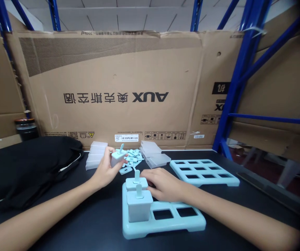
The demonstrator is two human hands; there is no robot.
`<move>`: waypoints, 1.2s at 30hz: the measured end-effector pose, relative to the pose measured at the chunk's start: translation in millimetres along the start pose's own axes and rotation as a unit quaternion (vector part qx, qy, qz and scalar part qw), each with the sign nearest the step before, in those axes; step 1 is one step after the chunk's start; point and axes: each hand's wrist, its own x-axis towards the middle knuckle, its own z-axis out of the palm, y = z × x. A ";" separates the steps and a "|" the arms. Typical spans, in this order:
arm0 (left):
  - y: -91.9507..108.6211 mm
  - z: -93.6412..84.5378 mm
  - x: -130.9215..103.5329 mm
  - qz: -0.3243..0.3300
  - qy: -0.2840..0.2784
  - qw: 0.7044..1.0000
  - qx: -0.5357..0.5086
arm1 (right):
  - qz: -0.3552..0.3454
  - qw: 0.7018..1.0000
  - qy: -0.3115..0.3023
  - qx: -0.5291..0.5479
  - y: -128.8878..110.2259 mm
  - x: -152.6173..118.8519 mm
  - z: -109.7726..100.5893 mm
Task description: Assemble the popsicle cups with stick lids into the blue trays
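My left hand (107, 169) pinches an ice pop mold (117, 158) with a clear cup and a light blue stick lid, held up above the table. Close to me lies a light blue mold tray (163, 228) with square openings. Two lidded ice pop molds stand upright along its left side, a front one (139, 207) and a rear one (133, 183). Over the rear part of this tray, my right hand (164, 184) has its fingers curled beside the rear mold. What those fingers grip, if anything, is hidden.
Loose light blue lids and sticks (133, 160) lie in a pile behind my hands. Clear mold cups sit left (97, 153) and right (154, 155) of it. A second tray (204, 172) is at right, a black cloth (29, 167) at left. Cardboard (113, 76) stands behind.
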 end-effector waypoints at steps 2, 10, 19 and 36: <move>3.0 -12.5 6.4 0.028 0.015 0.994 0.107 | -0.002 1.000 0.000 -0.001 -0.3 -0.4 -0.5; 21.2 -68.5 21.8 0.093 -0.011 0.830 0.550 | -0.007 1.000 0.000 -0.001 0.1 -1.6 -1.6; 30.5 -62.8 86.3 0.009 -0.149 0.762 0.630 | -0.011 1.000 0.010 0.010 2.1 -1.9 -0.1; 18.7 -59.5 107.8 -0.041 -0.121 0.756 0.641 | -0.015 1.000 0.017 0.009 1.3 -2.9 -1.7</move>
